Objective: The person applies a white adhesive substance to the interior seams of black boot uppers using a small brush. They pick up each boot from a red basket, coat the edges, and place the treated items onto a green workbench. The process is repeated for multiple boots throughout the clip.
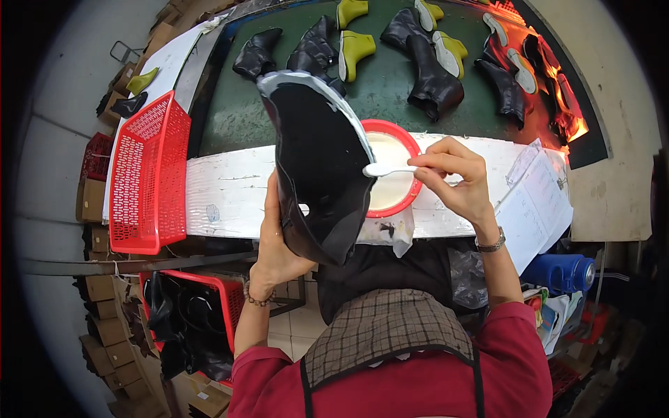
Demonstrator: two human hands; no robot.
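Note:
My left hand [275, 244] grips a black boot upper [320, 160] from its lower left side, fingers behind it. The upper is held open, its dark inside facing me, with a wet-looking white coating along its curved far edge. Between the thumb and fingers of my right hand [456, 181] is a small white brush [391, 169], its head at the coated edge; the bristles cannot be made out. Just below the brush, a red bowl [390, 127] of creamy white liquid stands on the white bench [230, 177], partly covered by the upper.
Black boots [435, 76] and yellow-green wedge soles [357, 52] lie on the green surface [226, 115] beyond. An orange glow lights its right end. A red basket [150, 188] stands left, a crate of black pieces [226, 299] below. Papers [533, 202] and a blue flask [557, 272] are right.

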